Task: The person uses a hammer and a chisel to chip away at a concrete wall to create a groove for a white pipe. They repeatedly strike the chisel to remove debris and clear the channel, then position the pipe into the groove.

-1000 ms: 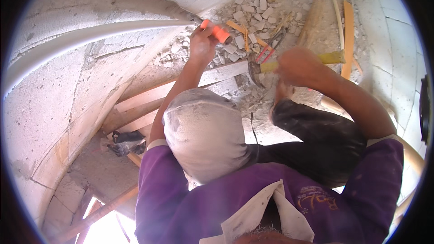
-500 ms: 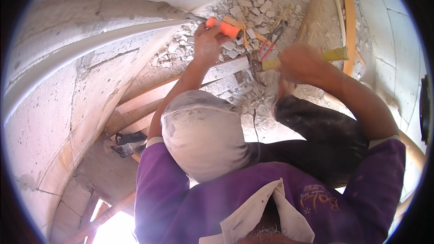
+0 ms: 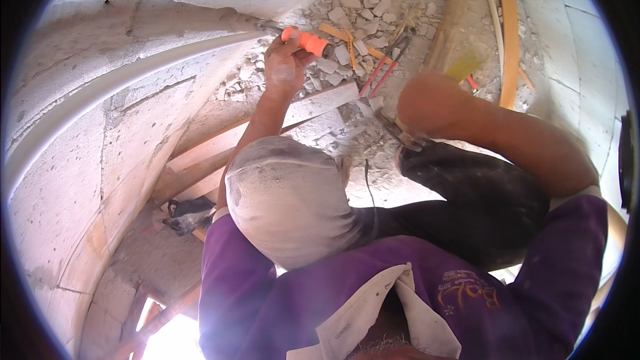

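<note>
My left hand (image 3: 285, 67) is closed around the orange handle of a chisel (image 3: 310, 43). The chisel's dark blade points left into the groove at the base of the wall (image 3: 173, 17), where its tip is hard to make out. To the right, my right hand (image 3: 427, 103) grips a hammer by its yellow handle (image 3: 465, 65), which is smeared by motion. The hammer's head hangs below my fist, close to my dark trouser leg, apart from the chisel.
A white pipe (image 3: 133, 70) runs along the left wall. Broken rubble (image 3: 373, 7) covers the floor beyond my hands, with red-handled pliers (image 3: 381, 77) on it. Wooden planks (image 3: 320, 101) lie beside my left forearm, and an orange wood strip (image 3: 509, 40) lies at right.
The hammer has swung from nearly level to slanted, its head now lower and nearer to me. My left hand and the chisel have shifted slightly left, and the whole view has moved a little.
</note>
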